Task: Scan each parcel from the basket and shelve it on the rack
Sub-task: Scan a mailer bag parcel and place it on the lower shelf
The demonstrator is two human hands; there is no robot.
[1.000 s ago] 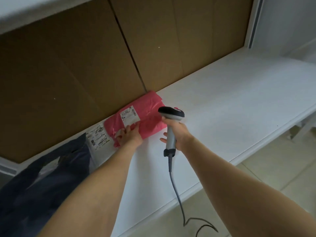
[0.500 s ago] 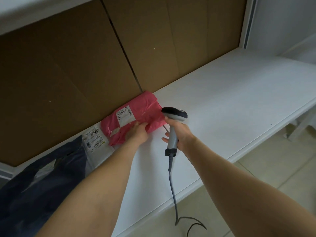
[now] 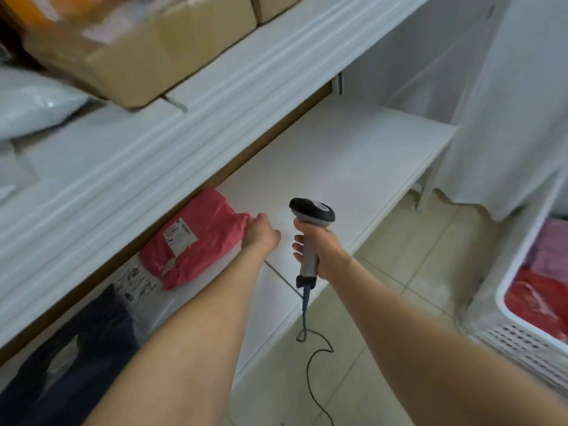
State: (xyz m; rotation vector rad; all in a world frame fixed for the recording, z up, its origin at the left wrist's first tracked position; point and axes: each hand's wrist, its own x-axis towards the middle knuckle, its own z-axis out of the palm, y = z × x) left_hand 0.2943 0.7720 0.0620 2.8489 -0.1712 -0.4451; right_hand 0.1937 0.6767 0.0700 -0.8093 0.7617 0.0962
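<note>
Gripping the handle of a corded scanner [image 3: 313, 212] in a clenched right hand [image 3: 319, 247], a person reached across the lower shelf [image 3: 353, 161] of a white rack; the left hand [image 3: 261, 233], half a second earlier laid on the near edge of the pink parcel [image 3: 199, 238], had shifted to the parcel's right end, its fingers touching the crumpled corner, though whether they pinched it or merely pressed could not be told; the parcel itself lay flat at the back of the shelf, label up, much where it had been; the view had pulled back and up, bringing in the upper shelf [image 3: 123, 155] with a blurred cardboard box [image 3: 147, 47] and a white bag [image 3: 27, 99], and hiding most of the brown backing; to the parcel's left a white labelled parcel [image 3: 136, 282] lay partly under it, with a dark navy parcel [image 3: 76, 348] just beyond; the scanner's cable [image 3: 310, 358] trailed down to the tiled floor [image 3: 399, 302]; at far right a white perforated basket [image 3: 522, 330], newly in view, held a red parcel [image 3: 534, 305].
</note>
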